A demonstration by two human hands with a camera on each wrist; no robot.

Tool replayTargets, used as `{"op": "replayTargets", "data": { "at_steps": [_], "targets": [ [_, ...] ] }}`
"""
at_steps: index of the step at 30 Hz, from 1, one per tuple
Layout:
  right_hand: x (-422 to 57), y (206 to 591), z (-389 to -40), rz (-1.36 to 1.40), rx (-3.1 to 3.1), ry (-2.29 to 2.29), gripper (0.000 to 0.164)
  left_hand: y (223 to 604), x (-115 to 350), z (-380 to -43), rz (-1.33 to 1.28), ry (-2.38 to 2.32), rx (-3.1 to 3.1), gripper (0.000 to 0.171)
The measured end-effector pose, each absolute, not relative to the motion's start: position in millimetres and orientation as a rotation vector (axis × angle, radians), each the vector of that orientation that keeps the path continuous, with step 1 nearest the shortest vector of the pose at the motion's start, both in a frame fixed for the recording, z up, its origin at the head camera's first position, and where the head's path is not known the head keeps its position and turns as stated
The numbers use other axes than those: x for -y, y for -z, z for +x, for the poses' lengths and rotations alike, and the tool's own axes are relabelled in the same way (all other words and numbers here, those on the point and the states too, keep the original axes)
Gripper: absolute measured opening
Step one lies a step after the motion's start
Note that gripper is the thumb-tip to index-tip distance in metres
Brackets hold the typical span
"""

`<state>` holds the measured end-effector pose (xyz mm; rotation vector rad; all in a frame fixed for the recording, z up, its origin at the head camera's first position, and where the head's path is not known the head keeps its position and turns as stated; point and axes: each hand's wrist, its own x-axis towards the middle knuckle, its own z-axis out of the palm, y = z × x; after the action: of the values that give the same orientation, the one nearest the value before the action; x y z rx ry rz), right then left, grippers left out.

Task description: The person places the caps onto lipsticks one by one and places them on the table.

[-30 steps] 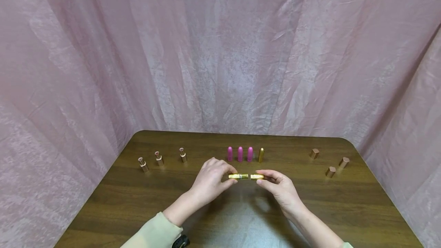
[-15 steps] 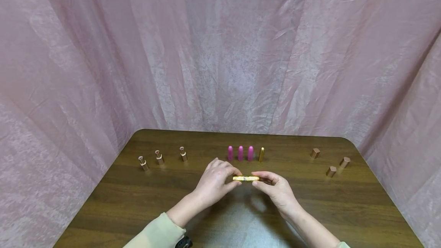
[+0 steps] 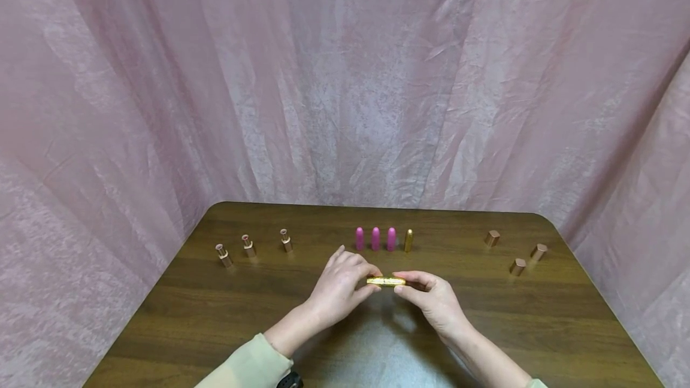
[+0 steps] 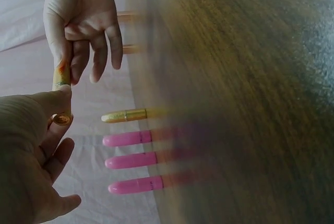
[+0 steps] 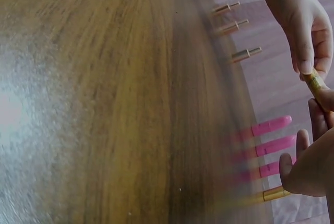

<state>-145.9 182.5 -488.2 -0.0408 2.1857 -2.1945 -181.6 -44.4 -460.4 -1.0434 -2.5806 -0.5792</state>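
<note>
Held level above the table, a shiny gold lipstick (image 3: 385, 281) spans the space between both hands. My left hand (image 3: 338, 293) pinches its left, base end between thumb and fingers. At the other end, my right hand (image 3: 438, 304) pinches the gold cap the same way. Cap and base meet with no gap showing. The left wrist view shows the round bottom of the lipstick base (image 4: 61, 118) below the left thumb. Just behind the hands, three pink lipsticks (image 3: 375, 239) and another gold lipstick (image 3: 408, 241) stand upright in a row.
On the left of the wooden table (image 3: 178, 316) stand three uncapped rose-gold lipstick tubes (image 3: 248, 246). Three rose-gold caps (image 3: 517, 267) are spread at the right. A pink curtain (image 3: 345, 88) hangs behind the table's far edge.
The gold cap and base were apart one second ago; they came together, and the gap closed. My left hand has shifted slightly right, my right hand slightly left.
</note>
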Motion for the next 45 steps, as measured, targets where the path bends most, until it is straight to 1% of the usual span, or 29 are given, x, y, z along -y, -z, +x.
{"op": "replayTargets", "data": {
  "at_steps": [8, 14, 19, 26, 33, 40, 45],
  "targets": [
    [-183.5, 489.9, -145.0, -0.096, -2.301, 2.120, 0.034, 464.3, 41.6, -180.7, -1.015, 0.569, 2.612, 0.017],
    [-183.2, 491.4, -142.3, -0.236, -2.609, 1.934, 0.030, 468.3, 41.3, -179.9, -0.993, 0.553, 2.638, 0.020],
    [-179.2, 491.4, -139.5, -0.330, -2.709, 1.880, 0.029, 469.6, 44.1, -177.8, -1.013, 0.529, 2.638, 0.023],
    [-177.5, 491.8, -139.0, -0.401, -2.755, 1.812, 0.030, 472.5, 49.5, -180.8, -1.033, 0.506, 2.629, 0.019],
    [-190.3, 489.4, -142.8, -0.476, -2.922, 1.632, 0.027, 479.8, 67.4, -197.2, -0.905, 0.599, 2.679, 0.017],
    [-214.7, 490.9, -146.5, -0.439, -3.083, 1.376, 0.026, 485.8, 85.1, -226.6, -0.697, 0.723, 2.765, 0.016],
    [-227.0, 493.8, -149.4, -0.473, -3.156, 1.254, 0.026, 488.2, 89.7, -244.7, -0.614, 0.762, 2.777, 0.016]
  ]
}}
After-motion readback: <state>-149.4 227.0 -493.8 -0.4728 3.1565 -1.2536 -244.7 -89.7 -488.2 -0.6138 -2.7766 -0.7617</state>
